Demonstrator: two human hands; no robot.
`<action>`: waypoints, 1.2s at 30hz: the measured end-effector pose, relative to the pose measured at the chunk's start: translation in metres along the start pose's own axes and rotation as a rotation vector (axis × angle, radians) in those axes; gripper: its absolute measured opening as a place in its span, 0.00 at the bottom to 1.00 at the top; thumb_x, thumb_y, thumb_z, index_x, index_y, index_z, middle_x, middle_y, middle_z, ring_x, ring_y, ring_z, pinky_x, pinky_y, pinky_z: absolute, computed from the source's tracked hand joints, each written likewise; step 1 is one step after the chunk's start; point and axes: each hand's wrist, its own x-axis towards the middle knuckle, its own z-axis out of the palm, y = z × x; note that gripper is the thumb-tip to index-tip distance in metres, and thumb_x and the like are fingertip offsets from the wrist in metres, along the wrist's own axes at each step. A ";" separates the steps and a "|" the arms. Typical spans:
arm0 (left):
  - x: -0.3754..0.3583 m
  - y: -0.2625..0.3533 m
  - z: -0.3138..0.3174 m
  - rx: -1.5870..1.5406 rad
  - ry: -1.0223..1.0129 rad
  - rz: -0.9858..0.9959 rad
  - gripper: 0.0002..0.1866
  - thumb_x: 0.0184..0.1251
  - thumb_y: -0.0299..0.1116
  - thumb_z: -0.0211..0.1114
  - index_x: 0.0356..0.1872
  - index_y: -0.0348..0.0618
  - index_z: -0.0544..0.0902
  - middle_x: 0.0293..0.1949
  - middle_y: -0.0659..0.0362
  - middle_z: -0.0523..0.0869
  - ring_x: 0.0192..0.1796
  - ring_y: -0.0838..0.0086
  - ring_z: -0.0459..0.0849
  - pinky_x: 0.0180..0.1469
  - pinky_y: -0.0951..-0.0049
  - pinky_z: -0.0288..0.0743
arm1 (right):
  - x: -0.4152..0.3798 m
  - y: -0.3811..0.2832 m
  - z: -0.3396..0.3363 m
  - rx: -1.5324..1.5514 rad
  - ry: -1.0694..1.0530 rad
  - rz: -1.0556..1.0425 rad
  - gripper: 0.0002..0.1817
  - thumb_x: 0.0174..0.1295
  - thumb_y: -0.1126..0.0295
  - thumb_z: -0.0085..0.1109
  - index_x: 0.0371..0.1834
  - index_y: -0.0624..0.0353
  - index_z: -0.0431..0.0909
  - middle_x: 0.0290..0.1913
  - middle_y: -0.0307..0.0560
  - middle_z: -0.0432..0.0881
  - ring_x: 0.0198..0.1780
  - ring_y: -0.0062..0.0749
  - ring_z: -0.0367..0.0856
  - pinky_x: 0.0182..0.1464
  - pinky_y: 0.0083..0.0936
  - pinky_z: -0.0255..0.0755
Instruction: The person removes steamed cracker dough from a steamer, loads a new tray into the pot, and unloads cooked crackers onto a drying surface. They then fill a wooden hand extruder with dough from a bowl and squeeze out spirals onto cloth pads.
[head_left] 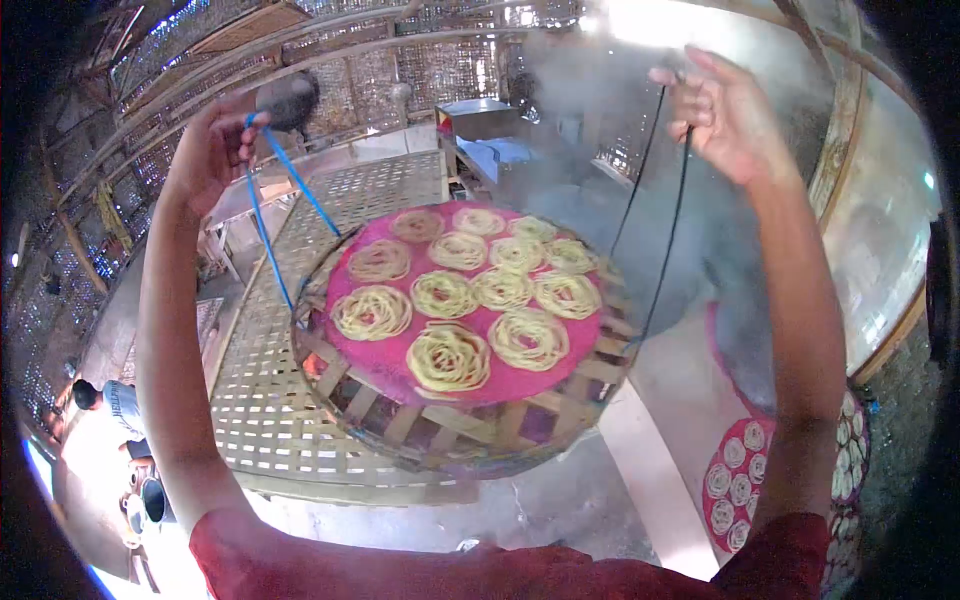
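A round woven bamboo tray hangs in front of me from cord loops, tilted a little. On it lies a pink round mat bearing several coiled noodle nests. My left hand, raised at the upper left, has its fingers closed around a blue cord tied to the tray's left rim. Up at the right, my right hand grips a black cord that runs down to the right rim. Steam drifts behind the tray and below my right hand.
Beneath the tray is a slatted bamboo rack. More noodle nests lie on a pink mat at the lower right. A seated person is at far left near a dark bucket. Behind stands a metal box.
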 end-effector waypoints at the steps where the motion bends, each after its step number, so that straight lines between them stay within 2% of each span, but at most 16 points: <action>1: -0.004 0.000 -0.010 0.039 -0.004 0.000 0.27 0.66 0.54 0.49 0.44 0.37 0.81 0.24 0.69 0.74 0.25 0.81 0.70 0.33 0.82 0.65 | 0.004 0.005 0.003 0.011 -0.010 -0.019 0.24 0.65 0.55 0.48 0.46 0.71 0.73 0.17 0.28 0.60 0.17 0.15 0.55 0.27 0.17 0.59; 5: -0.019 -0.024 -0.053 0.153 0.028 0.021 0.25 0.67 0.53 0.48 0.41 0.40 0.82 0.25 0.69 0.76 0.26 0.82 0.72 0.33 0.81 0.65 | 0.019 0.052 -0.009 0.137 -0.062 0.052 0.24 0.64 0.54 0.50 0.45 0.70 0.73 0.20 0.32 0.67 0.18 0.16 0.58 0.27 0.18 0.61; 7: -0.035 -0.041 -0.063 0.148 0.044 0.001 0.23 0.67 0.51 0.50 0.41 0.40 0.81 0.26 0.68 0.78 0.27 0.83 0.74 0.35 0.79 0.68 | 0.021 0.080 -0.012 0.166 0.003 0.090 0.25 0.63 0.53 0.50 0.44 0.70 0.74 0.19 0.29 0.62 0.18 0.16 0.55 0.28 0.18 0.60; 9: -0.041 -0.056 -0.081 -0.200 0.204 -0.001 0.17 0.67 0.43 0.53 0.43 0.39 0.79 0.31 0.61 0.81 0.35 0.74 0.79 0.46 0.68 0.72 | 0.016 0.098 -0.003 0.182 0.144 0.113 0.25 0.62 0.52 0.50 0.41 0.69 0.75 0.19 0.28 0.59 0.18 0.16 0.53 0.29 0.19 0.58; 10: -0.038 -0.069 -0.106 -0.198 0.200 0.010 0.17 0.67 0.43 0.53 0.43 0.39 0.79 0.31 0.61 0.81 0.35 0.74 0.79 0.46 0.68 0.72 | 0.013 0.100 0.001 0.184 0.144 0.102 0.25 0.62 0.52 0.50 0.41 0.69 0.75 0.19 0.28 0.59 0.18 0.16 0.53 0.29 0.19 0.58; 12: -0.037 -0.095 -0.161 -0.020 0.179 0.010 0.21 0.70 0.48 0.50 0.49 0.39 0.76 0.36 0.58 0.84 0.31 0.77 0.80 0.31 0.76 0.72 | 0.003 0.107 0.002 0.205 0.208 0.045 0.23 0.63 0.52 0.50 0.41 0.65 0.75 0.20 0.28 0.61 0.18 0.16 0.54 0.28 0.19 0.58; 16: -0.076 -0.107 -0.150 -0.266 0.182 -0.008 0.18 0.69 0.46 0.52 0.49 0.42 0.76 0.35 0.59 0.83 0.29 0.77 0.78 0.30 0.76 0.71 | -0.001 0.120 -0.018 0.071 0.080 -0.051 0.17 0.64 0.55 0.50 0.36 0.59 0.75 0.22 0.29 0.63 0.19 0.17 0.56 0.28 0.22 0.61; 18: -0.081 -0.134 -0.175 -0.222 0.310 -0.067 0.18 0.69 0.45 0.54 0.51 0.44 0.76 0.35 0.59 0.83 0.28 0.78 0.76 0.32 0.77 0.70 | -0.012 0.120 -0.019 0.303 0.183 0.061 0.11 0.64 0.60 0.52 0.32 0.55 0.74 0.20 0.29 0.64 0.20 0.18 0.59 0.28 0.24 0.62; 22: -0.102 -0.166 -0.219 -0.404 0.256 -0.043 0.19 0.67 0.44 0.56 0.53 0.45 0.75 0.38 0.60 0.83 0.29 0.80 0.74 0.33 0.78 0.68 | -0.045 0.159 -0.034 0.072 0.337 0.068 0.07 0.62 0.64 0.54 0.29 0.53 0.74 0.19 0.30 0.65 0.20 0.20 0.61 0.28 0.24 0.62; 24: -0.126 -0.166 -0.213 -0.259 0.299 0.051 0.19 0.67 0.42 0.56 0.55 0.45 0.75 0.42 0.59 0.82 0.36 0.78 0.77 0.38 0.77 0.70 | -0.063 0.169 -0.043 0.137 0.575 0.206 0.06 0.60 0.65 0.57 0.29 0.53 0.74 0.17 0.31 0.66 0.20 0.22 0.64 0.28 0.23 0.63; 25: -0.137 -0.171 -0.216 -0.211 0.312 0.081 0.19 0.67 0.42 0.55 0.55 0.45 0.75 0.44 0.59 0.82 0.39 0.77 0.78 0.40 0.77 0.71 | -0.071 0.184 -0.057 0.134 0.581 0.203 0.06 0.60 0.65 0.57 0.29 0.53 0.74 0.17 0.31 0.66 0.20 0.22 0.64 0.28 0.23 0.63; 28: -0.161 -0.180 -0.226 -0.147 0.357 0.107 0.18 0.67 0.41 0.56 0.55 0.44 0.75 0.44 0.58 0.82 0.40 0.75 0.78 0.42 0.74 0.71 | -0.116 0.218 -0.079 0.014 0.422 0.137 0.05 0.58 0.68 0.58 0.27 0.53 0.74 0.17 0.35 0.68 0.21 0.25 0.68 0.28 0.25 0.66; 30: -0.178 -0.179 -0.253 -0.135 0.383 0.106 0.18 0.68 0.40 0.56 0.54 0.43 0.75 0.44 0.57 0.82 0.40 0.73 0.78 0.43 0.73 0.71 | -0.165 0.212 -0.019 -0.209 0.567 0.192 0.04 0.55 0.71 0.59 0.26 0.55 0.75 0.17 0.39 0.70 0.22 0.29 0.71 0.28 0.28 0.68; 31: -0.183 -0.179 -0.256 -0.118 0.395 0.105 0.18 0.68 0.40 0.56 0.54 0.43 0.75 0.44 0.56 0.82 0.40 0.72 0.78 0.43 0.72 0.71 | -0.171 0.244 -0.046 -0.159 0.535 0.217 0.03 0.54 0.71 0.60 0.28 0.55 0.76 0.19 0.41 0.72 0.23 0.30 0.73 0.29 0.29 0.69; 34: -0.197 -0.177 -0.264 -0.055 0.439 0.123 0.18 0.68 0.39 0.56 0.54 0.42 0.75 0.44 0.55 0.82 0.41 0.69 0.79 0.45 0.69 0.71 | -0.200 0.383 -0.141 0.143 0.241 0.227 0.08 0.50 0.72 0.64 0.35 0.57 0.80 0.24 0.46 0.79 0.26 0.35 0.78 0.30 0.32 0.72; 36: -0.201 -0.182 -0.268 0.006 0.471 0.133 0.17 0.68 0.39 0.56 0.53 0.41 0.75 0.44 0.54 0.82 0.42 0.67 0.79 0.46 0.68 0.71 | -0.252 0.419 -0.154 -0.212 -0.002 0.086 0.17 0.63 0.66 0.53 0.49 0.66 0.75 0.39 0.55 0.82 0.41 0.44 0.82 0.45 0.37 0.78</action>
